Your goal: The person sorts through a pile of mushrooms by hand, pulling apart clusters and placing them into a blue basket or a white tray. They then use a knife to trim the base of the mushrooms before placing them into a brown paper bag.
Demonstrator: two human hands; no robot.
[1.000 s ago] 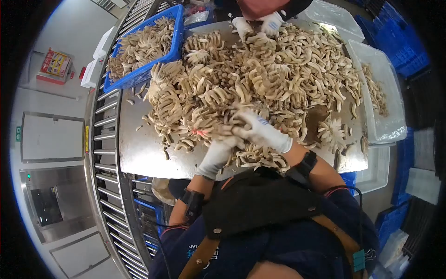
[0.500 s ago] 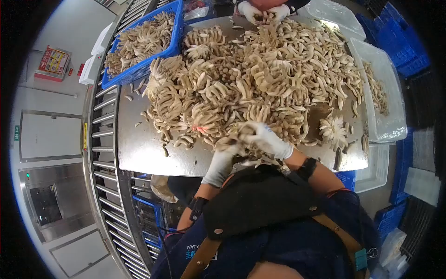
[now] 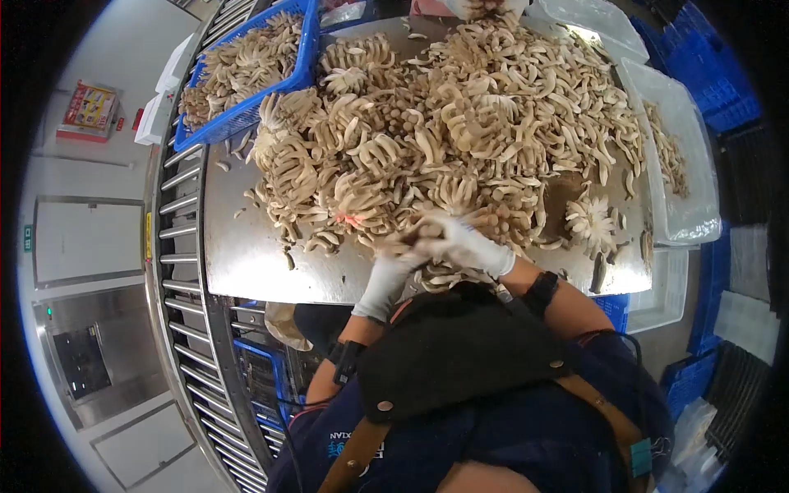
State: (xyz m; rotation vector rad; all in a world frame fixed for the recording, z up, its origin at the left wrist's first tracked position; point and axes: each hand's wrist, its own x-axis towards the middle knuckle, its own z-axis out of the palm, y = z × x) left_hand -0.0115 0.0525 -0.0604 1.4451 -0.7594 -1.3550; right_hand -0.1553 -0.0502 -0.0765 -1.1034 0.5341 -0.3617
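two gloved hands meet low over the near middle of the counter [image 3: 263,271], both smeared by motion. left hand [image 3: 391,278]: fingers curled in on a small brownish clump of mushrooms [image 3: 399,245], outline blurred. right hand [image 3: 462,241]: comes across from the right, fingers partly bent, tips near the left hand's; cannot tell whether it has hold of the clump too. dark wristbands [image 3: 542,290] on both arms.

just beyond the hands, the big pile [image 3: 460,140] of pale, finger-like mushrooms, spread over most of the metal counter; many joined in fans, others loose. a red spot of light [image 3: 351,219] on one fan, left of the hands. to the right, a pale fan [image 3: 589,222] lies apart from the pile, on bare metal, a few loose stems beside it.

far left corner: blue basket [image 3: 304,70], full of mushrooms. right edge: tub with a clear plastic liner [image 3: 689,197], some mushrooms along its inner side. far edge: a co-worker's gloved hands [image 3: 486,6], cut off by the frame top; their grip cannot be told.

left of the counter, metal rollers [image 3: 181,232] in a row. blue crates [image 3: 711,70] at far right.
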